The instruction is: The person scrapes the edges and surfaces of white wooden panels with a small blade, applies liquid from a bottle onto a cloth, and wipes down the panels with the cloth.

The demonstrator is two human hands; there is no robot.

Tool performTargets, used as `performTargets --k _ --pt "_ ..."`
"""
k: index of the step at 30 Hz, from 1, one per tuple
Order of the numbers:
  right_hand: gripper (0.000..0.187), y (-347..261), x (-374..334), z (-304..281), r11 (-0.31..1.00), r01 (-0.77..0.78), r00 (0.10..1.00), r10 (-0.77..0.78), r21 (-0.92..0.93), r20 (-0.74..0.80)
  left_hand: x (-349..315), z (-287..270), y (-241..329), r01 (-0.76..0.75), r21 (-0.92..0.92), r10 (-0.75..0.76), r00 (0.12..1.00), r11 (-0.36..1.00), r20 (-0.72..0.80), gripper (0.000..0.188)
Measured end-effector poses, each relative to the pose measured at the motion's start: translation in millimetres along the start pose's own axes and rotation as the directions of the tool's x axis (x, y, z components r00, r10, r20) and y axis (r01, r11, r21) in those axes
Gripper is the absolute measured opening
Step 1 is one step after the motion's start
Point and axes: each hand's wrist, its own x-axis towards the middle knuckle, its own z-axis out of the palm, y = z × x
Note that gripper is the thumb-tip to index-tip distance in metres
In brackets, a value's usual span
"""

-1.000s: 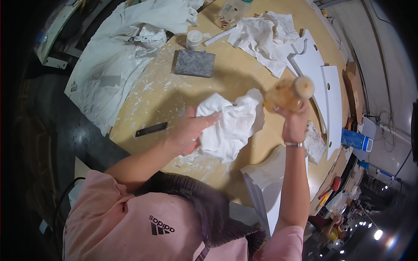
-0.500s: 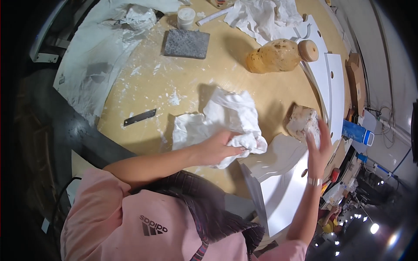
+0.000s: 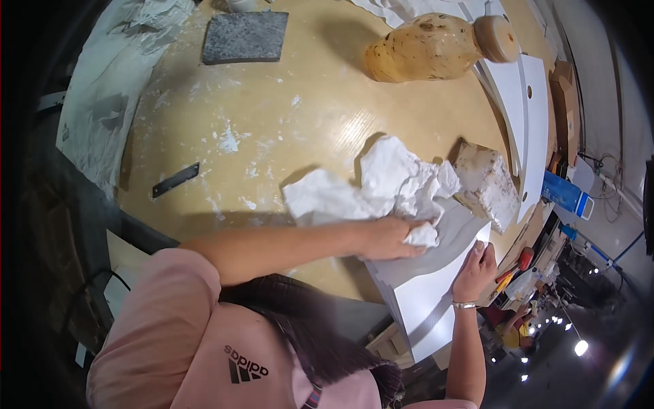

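Note:
My left hand [image 3: 394, 238] grips a crumpled white cloth [image 3: 398, 176] and presses part of it onto the top of a stack of white panels [image 3: 429, 296]. The rest of the cloth spreads over the tabletop and the panels' far edge. My right hand [image 3: 475, 273] pinches the right edge of the panels, thumb on top; its other fingers are partly hidden. Just beyond the right hand sits a whitish block [image 3: 485, 178] with brown stains, close to the panels' far corner and apart from both hands.
A bottle of yellowish liquid with a tan cap [image 3: 496, 39] is at the far right. A grey rough block [image 3: 245, 37] is at the far left, a dark flat metal strip [image 3: 176, 180] nearer. More white panels [image 3: 535, 116] line the right side. White smears mark the wooden table [image 3: 306, 116].
My right hand has let go of the stained block and come nearer, onto the panels' edge. My left hand has moved right with the cloth, onto the panels. The view has shifted.

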Motion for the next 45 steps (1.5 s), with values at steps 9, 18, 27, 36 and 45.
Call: performTargets --k 9,18,27,36,45 --pt "0.043 11.9 2.2 1.1 0.999 -0.014 1.0 0.015 0.038 -0.016 2.8 7.3 21.9 -0.139 -0.001 0.137 0.98 0.99 -0.142 0.066" --pt "0.034 4.6 -4.1 -7.5 0.998 -0.048 0.999 0.047 0.051 0.01 -12.2 1.5 15.3 -0.182 0.16 0.198 0.976 0.97 -0.094 0.06" --pt "0.043 180.8 -114.5 -120.5 0.814 -0.495 0.692 0.581 0.304 -0.429 -31.8 -13.0 43.6 0.134 0.205 -0.138 0.99 0.97 0.004 0.063" --pt "0.079 283.6 -254.0 -111.3 -0.101 -0.58 0.487 0.752 0.808 0.444 -31.0 -2.7 56.3 0.368 0.243 -0.342 0.929 0.898 -0.142 0.064" --pt "0.06 363.9 -270.3 -84.6 0.372 -0.604 0.785 0.432 0.705 0.444 -28.6 16.0 52.8 0.454 0.254 -0.361 0.869 0.854 -0.337 0.075"
